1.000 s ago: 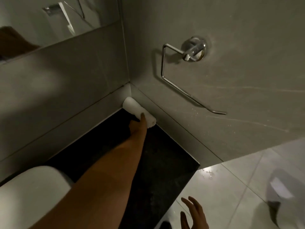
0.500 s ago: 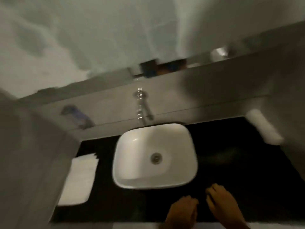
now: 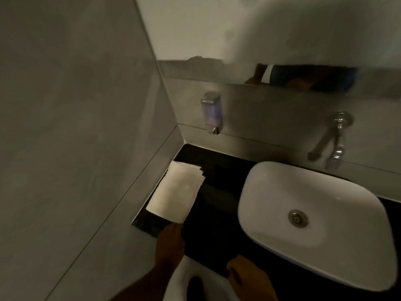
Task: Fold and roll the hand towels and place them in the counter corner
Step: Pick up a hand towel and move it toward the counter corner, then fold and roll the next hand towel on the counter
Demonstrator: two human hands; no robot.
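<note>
A stack of flat white hand towels (image 3: 176,191) lies on the black counter (image 3: 217,231), at its left end against the grey wall. My left hand (image 3: 170,240) reaches over the counter's front edge, and its fingertips are at the near corner of the stack. Blur hides whether they grip it. My right hand (image 3: 246,276) hovers by the counter's front edge, to the right of my left hand, with its fingers curled and nothing in them. No rolled towel is in view.
A white basin (image 3: 282,242) stands on the counter to the right of the towels. Behind it a chrome tap (image 3: 335,141) comes out of the wall, and a soap dispenser (image 3: 211,111) hangs above the left corner. A mirror (image 3: 282,40) runs above.
The view swung from the right corner, where my left hand touched a rolled towel, across the basin to the left end. My left hand now reaches the flat towel stack.
</note>
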